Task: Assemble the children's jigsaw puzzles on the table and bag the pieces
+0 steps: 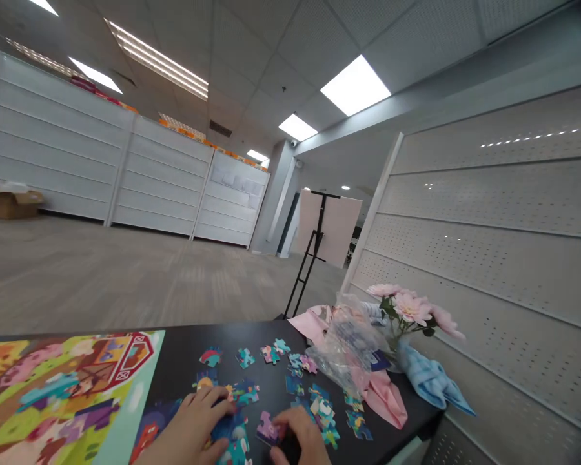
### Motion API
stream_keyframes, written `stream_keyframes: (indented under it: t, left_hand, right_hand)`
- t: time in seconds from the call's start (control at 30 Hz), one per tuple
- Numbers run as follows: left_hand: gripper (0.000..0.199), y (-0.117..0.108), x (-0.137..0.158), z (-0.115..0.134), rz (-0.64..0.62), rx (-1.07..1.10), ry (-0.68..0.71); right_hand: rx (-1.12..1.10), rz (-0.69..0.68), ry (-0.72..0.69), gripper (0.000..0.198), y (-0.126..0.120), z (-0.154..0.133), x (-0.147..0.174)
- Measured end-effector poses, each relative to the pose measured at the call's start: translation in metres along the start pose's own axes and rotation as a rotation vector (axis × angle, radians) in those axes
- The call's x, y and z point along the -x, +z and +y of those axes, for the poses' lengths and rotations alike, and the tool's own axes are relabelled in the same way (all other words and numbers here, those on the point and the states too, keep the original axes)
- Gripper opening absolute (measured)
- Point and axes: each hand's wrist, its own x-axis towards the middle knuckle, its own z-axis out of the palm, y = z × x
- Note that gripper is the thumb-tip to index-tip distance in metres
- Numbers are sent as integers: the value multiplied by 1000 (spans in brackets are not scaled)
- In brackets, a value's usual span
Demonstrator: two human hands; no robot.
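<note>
My left hand (196, 426) lies with its fingers spread over a partly joined jigsaw puzzle (239, 442) in dark blue and teal, at the table's front. Just to the right, my right hand (303, 436) has its fingers curled at the edge of a purple puzzle piece (267, 427); part of its grip is hidden. Between the two hands, that piece sits apart from the joined section. Loose puzzle pieces (244, 357) are scattered farther back, and a cluster of teal and white pieces (323, 413) lies beside my right hand.
A colourful farm picture sheet (77, 394) covers the left of the black table (184, 349). On the right are a crumpled clear plastic bag (348, 342), pink cloth (385, 397), pink flowers (411, 309) and a blue cloth (428, 378). A white perforated panel (489, 258) borders the right side.
</note>
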Motion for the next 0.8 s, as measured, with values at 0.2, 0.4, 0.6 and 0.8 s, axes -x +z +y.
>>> stream_keyframes:
  t: [0.2, 0.4, 0.6, 0.8]
  left_hand:
    - [44, -2, 2, 2, 20, 9, 1]
    - [46, 2, -1, -6, 53, 9, 45]
    - [44, 6, 1, -10, 89, 23, 64]
    - [44, 7, -2, -12, 100, 6, 77]
  right_hand:
    - [165, 107, 347, 33, -46, 57, -61]
    - [240, -8, 331, 31, -51, 96, -85]
    - [290, 17, 276, 36, -49, 75, -75]
    - [71, -211, 32, 39, -7, 23, -84]
